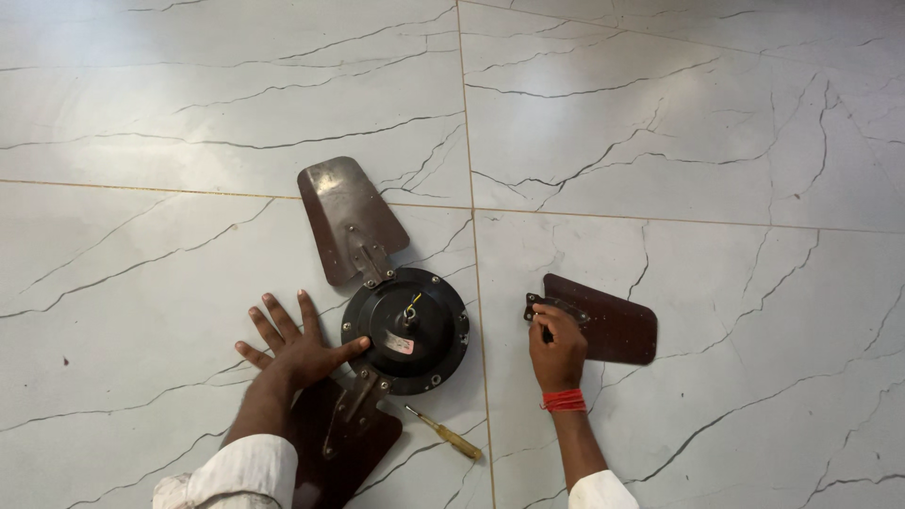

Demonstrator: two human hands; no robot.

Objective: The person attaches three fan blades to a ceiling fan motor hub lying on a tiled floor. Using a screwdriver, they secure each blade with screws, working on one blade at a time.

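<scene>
Fan teardown, loose blade in hand

Floor tiles [660, 123], marbled. Motor hub [407, 330], two brown blades attached. Detached blade [608, 325]: my right hand [558, 353] grips its bracket. My left hand [300, 347], fingers splayed, steadies the hub. Screwdriver [445, 433] lies unused; I'd want it next.

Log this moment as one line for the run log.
left hand flat on floor, thumb at fan motor | right hand gripping loose blade | screwdriver untouched
</scene>
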